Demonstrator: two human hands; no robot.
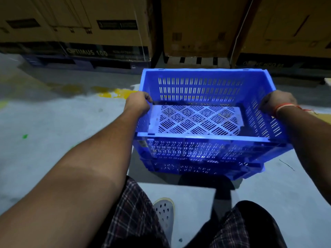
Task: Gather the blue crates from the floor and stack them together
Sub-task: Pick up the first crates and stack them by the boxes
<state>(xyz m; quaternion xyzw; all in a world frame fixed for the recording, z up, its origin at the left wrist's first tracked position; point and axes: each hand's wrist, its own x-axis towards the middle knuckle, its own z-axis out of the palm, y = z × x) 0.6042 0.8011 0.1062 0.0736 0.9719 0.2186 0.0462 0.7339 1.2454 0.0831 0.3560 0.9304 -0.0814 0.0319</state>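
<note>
Both hands — left hand (pixel 138 102), right hand (pixel 275 102) — grip top blue crate (pixel 198 90) rims, crate between them, nested on lower crate (pixel 197 167).

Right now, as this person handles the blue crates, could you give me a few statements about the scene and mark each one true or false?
1. Both hands grip the top blue crate, the left hand and the right hand on opposite side walls. True.
2. The top crate is full of boxes. False: it is empty, and its slotted bottom shows.
3. Another blue crate sits under it. True.
4. The cardboard boxes stand behind the crates. True.
5. The right wrist is bare. False: it wears an orange thread band.
</note>
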